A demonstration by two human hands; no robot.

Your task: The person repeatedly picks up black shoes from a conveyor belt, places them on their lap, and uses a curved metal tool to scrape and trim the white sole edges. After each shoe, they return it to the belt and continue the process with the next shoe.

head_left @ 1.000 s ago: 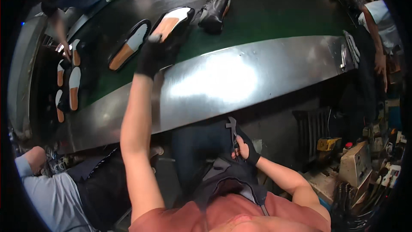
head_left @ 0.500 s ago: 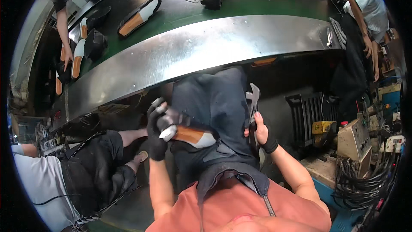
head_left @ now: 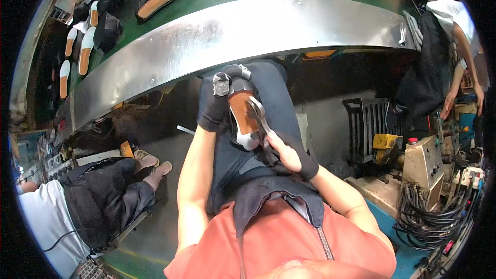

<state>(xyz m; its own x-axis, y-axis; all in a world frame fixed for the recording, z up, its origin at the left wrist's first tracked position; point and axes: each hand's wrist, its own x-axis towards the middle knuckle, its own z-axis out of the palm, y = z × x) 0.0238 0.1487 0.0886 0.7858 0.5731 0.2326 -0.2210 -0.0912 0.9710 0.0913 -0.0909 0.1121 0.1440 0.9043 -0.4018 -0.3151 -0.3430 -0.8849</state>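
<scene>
The shoe (head_left: 241, 112) lies sole-up on the person's lap (head_left: 279, 107), its brown section toward the left hand (head_left: 217, 98) and its white end toward the body; the left hand, in a dark glove with pale wrapped fingertips, is closed around the shoe's far end, though the fingers beneath it are hidden; the right hand (head_left: 283, 154) is curled narrow about the handles of a dark metal pincer-like tool (head_left: 257, 109), whose head lies over the sole's right side, touching or just above it, one cannot tell which; the shoe looks firm along the sole and likely fairly weighty, while its dark upper seems smooth enough to slip a little and might mark under metal; the far end gives the surest hold, with the thighs as support; beyond the knees runs a steel ledge (head_left: 289, 26), with another upturned shoe (head_left: 160, 4) farther off.
</scene>
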